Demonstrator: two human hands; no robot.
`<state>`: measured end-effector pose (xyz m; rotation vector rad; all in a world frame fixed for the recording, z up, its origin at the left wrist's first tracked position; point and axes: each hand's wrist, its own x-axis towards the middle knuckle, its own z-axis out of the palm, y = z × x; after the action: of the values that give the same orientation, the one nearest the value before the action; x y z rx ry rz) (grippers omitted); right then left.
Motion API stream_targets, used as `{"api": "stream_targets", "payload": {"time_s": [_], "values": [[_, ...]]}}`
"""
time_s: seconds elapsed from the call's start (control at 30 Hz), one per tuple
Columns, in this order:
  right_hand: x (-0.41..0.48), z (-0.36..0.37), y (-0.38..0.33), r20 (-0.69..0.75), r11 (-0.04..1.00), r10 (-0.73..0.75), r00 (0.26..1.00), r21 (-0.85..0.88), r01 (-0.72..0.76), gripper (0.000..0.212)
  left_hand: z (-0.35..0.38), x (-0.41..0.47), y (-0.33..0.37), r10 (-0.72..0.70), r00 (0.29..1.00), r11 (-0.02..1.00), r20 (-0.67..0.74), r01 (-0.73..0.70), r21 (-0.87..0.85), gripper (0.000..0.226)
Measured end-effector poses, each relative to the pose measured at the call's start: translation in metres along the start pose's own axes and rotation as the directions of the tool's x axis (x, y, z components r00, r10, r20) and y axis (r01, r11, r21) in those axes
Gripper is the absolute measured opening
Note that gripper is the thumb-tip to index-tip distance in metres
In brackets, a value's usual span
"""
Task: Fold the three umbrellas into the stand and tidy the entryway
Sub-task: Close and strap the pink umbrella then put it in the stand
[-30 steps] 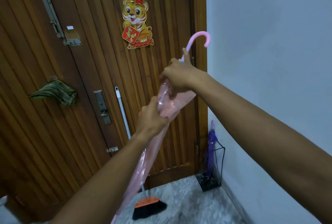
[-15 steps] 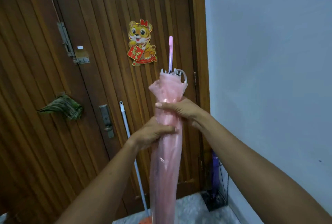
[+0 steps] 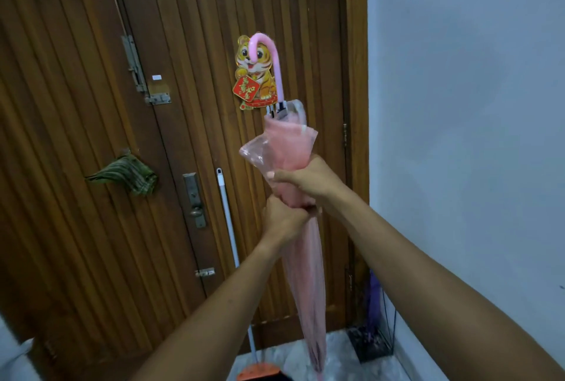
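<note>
While my right hand (image 3: 308, 180) grips the gathered pink umbrella (image 3: 302, 273) at centre frame, my left hand (image 3: 282, 223) curls round it just below, touching the right. Its hooked handle points up across the tiger sticker (image 3: 255, 75). At lower right, the wire stand (image 3: 371, 347) holds a purple umbrella (image 3: 374, 298).

I get a single view, from a wide-angle camera worn on the person's head. It faces forward and a little down at a wooden door (image 3: 91, 243), close ahead, with a pale wall (image 3: 464, 105) at right and floor (image 3: 342, 356) along the bottom. The left hand (image 3: 282, 223) and right hand (image 3: 310, 180) grip the pink umbrella (image 3: 290, 148) mid-frame, near the lens.
</note>
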<state>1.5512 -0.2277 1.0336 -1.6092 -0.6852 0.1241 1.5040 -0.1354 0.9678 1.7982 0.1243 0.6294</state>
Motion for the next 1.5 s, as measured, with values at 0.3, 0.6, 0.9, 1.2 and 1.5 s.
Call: {"api": "stream_targets", "payload": {"time_s": [0.3, 0.6, 0.9, 1.2, 1.5], "values": [[-0.013, -0.049, -0.019, 0.081, 0.995, -0.044, 0.996, 0.091, 0.037, 0.069, -0.052, -0.011, 0.016, -0.177, 0.954, 0.955, 0.243, 0.226, -0.194, 0.043], [-0.003, -0.027, -0.075, -0.201, 0.895, -0.427, 0.882, -0.229, 0.382, 0.036, -0.038, -0.01, 0.02, -0.112, 0.983, 0.993, 0.145, 0.116, -0.026, 0.043], [0.009, -0.025, -0.083, -0.222, 0.957, -0.271, 0.937, -0.164, 0.238, 0.021, -0.032, -0.013, 0.018, -0.07, 0.987, 0.997, 0.144, 0.068, 0.022, 0.044], [-0.012, -0.036, -0.07, -0.185, 0.939, -0.258, 0.948, 0.182, 0.291, 0.017, -0.06, -0.004, 0.013, -0.286, 0.945, 0.935, 0.162, 0.312, -0.167, 0.047], [-0.009, -0.049, -0.023, -0.142, 0.524, 0.046, 0.989, 0.846, 0.097, 0.011, -0.073, -0.006, 0.003, -0.248, 0.925, 0.949, 0.288, 0.292, -0.12, 0.062]]}}
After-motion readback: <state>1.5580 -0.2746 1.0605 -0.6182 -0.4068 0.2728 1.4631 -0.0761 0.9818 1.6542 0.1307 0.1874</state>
